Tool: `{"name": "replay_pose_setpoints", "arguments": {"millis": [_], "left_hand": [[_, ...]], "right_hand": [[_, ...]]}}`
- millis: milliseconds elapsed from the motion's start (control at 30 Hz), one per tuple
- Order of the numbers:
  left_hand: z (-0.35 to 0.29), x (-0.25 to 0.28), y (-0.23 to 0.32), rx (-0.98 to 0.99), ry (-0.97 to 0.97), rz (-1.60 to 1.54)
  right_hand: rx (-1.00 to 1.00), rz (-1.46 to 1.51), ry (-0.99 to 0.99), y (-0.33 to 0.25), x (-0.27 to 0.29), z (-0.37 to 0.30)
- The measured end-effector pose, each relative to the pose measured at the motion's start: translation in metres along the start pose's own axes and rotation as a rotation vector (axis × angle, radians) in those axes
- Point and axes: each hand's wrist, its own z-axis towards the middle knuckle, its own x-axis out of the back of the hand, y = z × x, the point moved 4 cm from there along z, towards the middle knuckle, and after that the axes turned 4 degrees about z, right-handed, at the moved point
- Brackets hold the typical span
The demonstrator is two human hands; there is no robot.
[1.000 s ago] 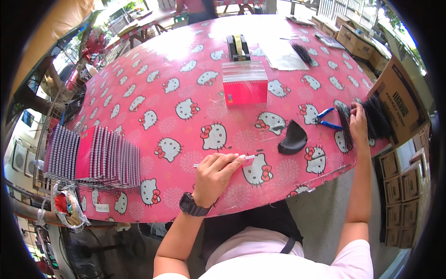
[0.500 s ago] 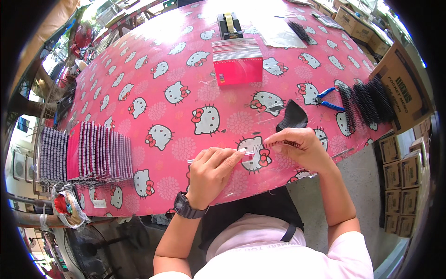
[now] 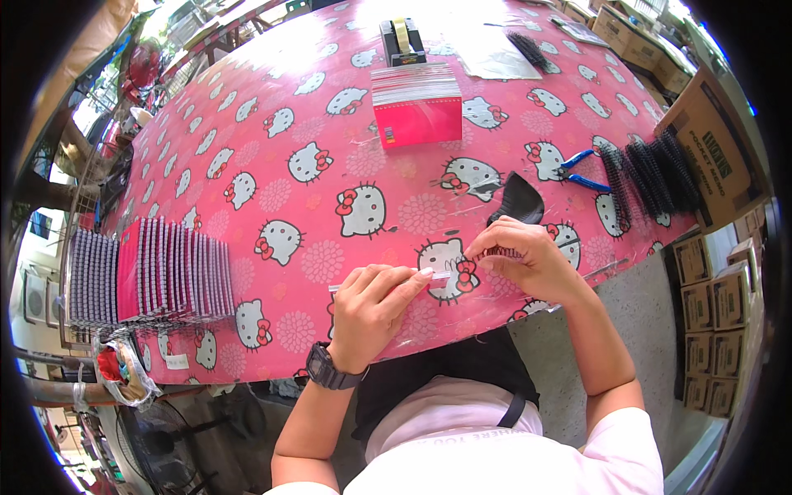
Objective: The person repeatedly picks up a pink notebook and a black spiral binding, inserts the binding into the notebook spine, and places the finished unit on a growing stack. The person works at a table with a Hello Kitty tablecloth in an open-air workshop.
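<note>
Near the table's front edge, my left hand (image 3: pixel 370 304) is closed on a thin notepad (image 3: pixel 438 276) held edge-on, its narrow pale edge showing past the thumb. Most of the pad is hidden under the fingers. My right hand (image 3: pixel 535 260) pinches a dark spiral coil (image 3: pixel 500 254), just right of the pad; the palm covers part of the coil. Whether the coil touches the pad I cannot tell. Just beyond my right hand lies a curved black piece (image 3: pixel 520 200). Blue-handled pliers (image 3: pixel 587 175) rest farther right, beside a bundle of black spiral coils (image 3: pixel 660 177).
A stack of pink-covered pads (image 3: pixel 419 122) stands ahead, with a tape dispenser (image 3: pixel 402 43) behind it. Spiral-bound notebooks (image 3: pixel 173 268) stand in rows at the left. A cardboard box (image 3: pixel 716 153) is at the right edge, and another dark coil bundle (image 3: pixel 528 51) lies far off.
Both hands keep their grips on the pad and the coil, with only a slight shift of the right fingers. The whole view has moved a little.
</note>
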Motion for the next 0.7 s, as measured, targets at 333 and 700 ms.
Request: {"name": "replay_pose_setpoints", "arguments": {"millis": [333,700], "left_hand": [[0.0,0.002,0.001,0.003,-0.006,0.004],[0.014,-0.004,0.015,0.1,-0.087,-0.074]], "right_hand": [[0.11,0.007,-0.108,0.006,-0.003,0.006],[-0.243,0.153,-0.182,0.0,-0.013,-0.001]]}}
